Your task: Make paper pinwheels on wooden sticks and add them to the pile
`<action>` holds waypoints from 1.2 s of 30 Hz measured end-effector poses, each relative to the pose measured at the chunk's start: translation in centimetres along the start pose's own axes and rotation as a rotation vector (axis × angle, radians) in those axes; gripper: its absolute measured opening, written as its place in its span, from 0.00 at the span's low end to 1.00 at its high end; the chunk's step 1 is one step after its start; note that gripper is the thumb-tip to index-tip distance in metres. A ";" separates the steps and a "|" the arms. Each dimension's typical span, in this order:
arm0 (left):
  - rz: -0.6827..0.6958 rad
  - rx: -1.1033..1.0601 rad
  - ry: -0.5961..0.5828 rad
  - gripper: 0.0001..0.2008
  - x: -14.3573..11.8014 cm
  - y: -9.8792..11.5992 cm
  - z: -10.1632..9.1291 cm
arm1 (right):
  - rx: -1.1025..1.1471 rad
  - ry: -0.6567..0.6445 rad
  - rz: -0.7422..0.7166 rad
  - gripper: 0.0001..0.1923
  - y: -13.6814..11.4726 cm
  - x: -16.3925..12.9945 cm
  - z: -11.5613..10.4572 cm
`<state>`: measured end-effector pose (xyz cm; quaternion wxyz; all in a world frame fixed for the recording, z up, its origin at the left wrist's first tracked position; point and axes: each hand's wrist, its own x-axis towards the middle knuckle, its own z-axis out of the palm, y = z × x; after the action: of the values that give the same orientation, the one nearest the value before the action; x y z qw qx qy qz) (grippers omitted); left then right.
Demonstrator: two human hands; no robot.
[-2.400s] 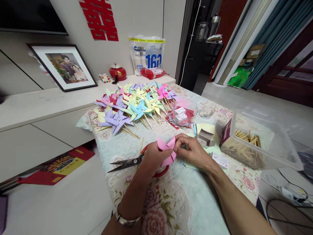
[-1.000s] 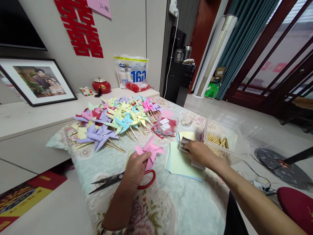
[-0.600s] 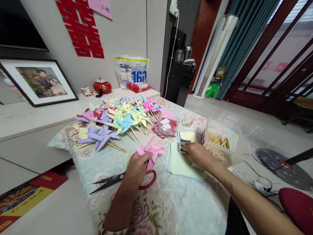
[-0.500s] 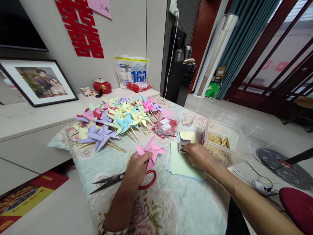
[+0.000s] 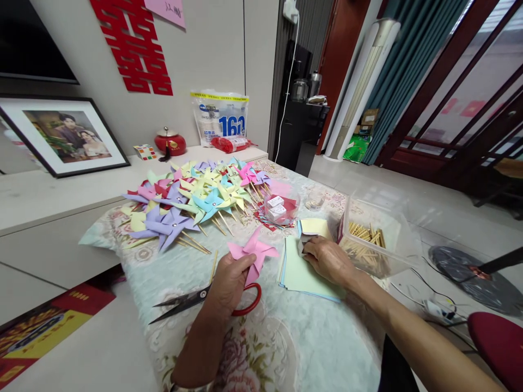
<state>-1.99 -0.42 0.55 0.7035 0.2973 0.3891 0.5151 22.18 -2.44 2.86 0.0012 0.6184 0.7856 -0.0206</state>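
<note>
Head view looks down on a floral cloth (image 5: 286, 348) over the table. Her left hand (image 5: 229, 280) is closed round the base of a pink pinwheel (image 5: 254, 253), held up just above the red-handled scissors (image 5: 204, 300), no stick on it yet. Her right hand (image 5: 329, 260) reaches right, fingers curled over a small grey box (image 5: 304, 243) that sits on a stack of pale paper (image 5: 300, 272); whether it has pinched anything out of it, I cannot tell. Just right of that hand stands a clear tub (image 5: 379, 239) of wooden sticks. On the far left lies a heap of finished pinwheels (image 5: 192, 198) on sticks, with a small bowl (image 5: 281, 209) of white boxes beside them. It looks like the fixing step: folded wheel ready, fastener being fetched. The next move would call for a pin and a stick brought to the wheel's centre.
</note>
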 end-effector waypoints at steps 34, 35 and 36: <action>-0.015 -0.015 -0.035 0.11 -0.1 0.0 0.1 | -0.121 -0.194 0.064 0.13 -1.2 1.8 -2.9; -0.018 -0.017 -0.030 0.11 -0.1 0.1 0.1 | -0.125 -0.204 0.063 0.13 -1.2 1.9 -2.9; -0.021 -0.020 -0.025 0.11 -0.1 0.1 0.1 | -0.128 -0.214 0.062 0.13 -1.2 2.0 -2.9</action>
<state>-1.96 -0.51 0.72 0.7168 0.2923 0.3782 0.5077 20.62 -0.66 5.73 0.1251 0.6353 0.7612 -0.0361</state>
